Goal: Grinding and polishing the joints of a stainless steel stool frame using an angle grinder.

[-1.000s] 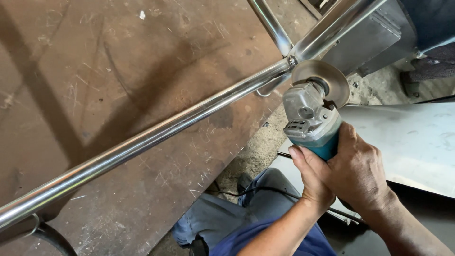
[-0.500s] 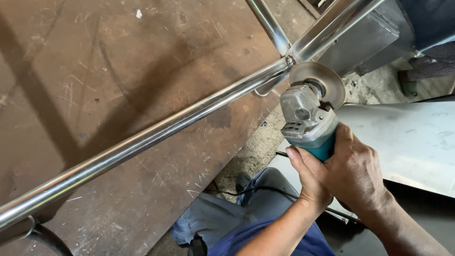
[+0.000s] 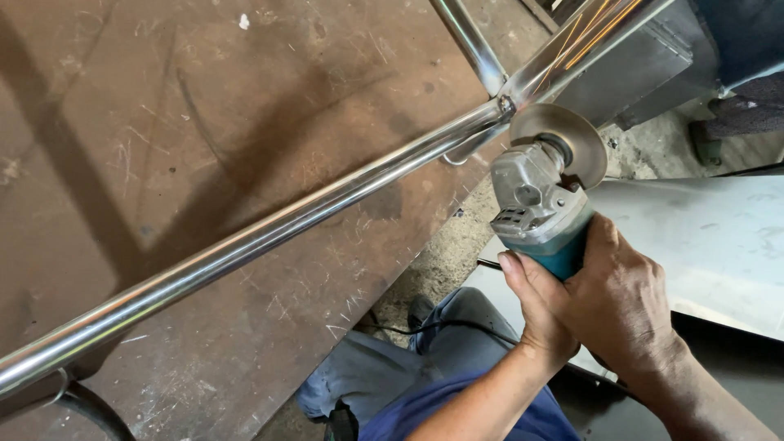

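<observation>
A teal and grey angle grinder [image 3: 536, 202] is held in both hands. My right hand [image 3: 625, 304] wraps its teal body from above, and my left hand [image 3: 535, 306] grips it from below and the left. The grinder's disc [image 3: 563, 137] touches the welded joint [image 3: 506, 106] of a long shiny steel tube [image 3: 286, 222] that crosses the view diagonally. Orange sparks [image 3: 590, 34] streak up and right along the tube. A second, shorter tube [image 3: 469, 41] meets the same joint from above.
A rusty brown steel plate [image 3: 204, 106] lies under the tube. A pale metal sheet [image 3: 702, 245] lies at right, a grey metal box [image 3: 645, 69] at top right. A black cord [image 3: 441, 325] runs over my grey trouser leg [image 3: 384, 367]. Dusty concrete floor lies between.
The grinder has shifted slightly toward the joint. Sparks now fly from the disc; none showed earlier.
</observation>
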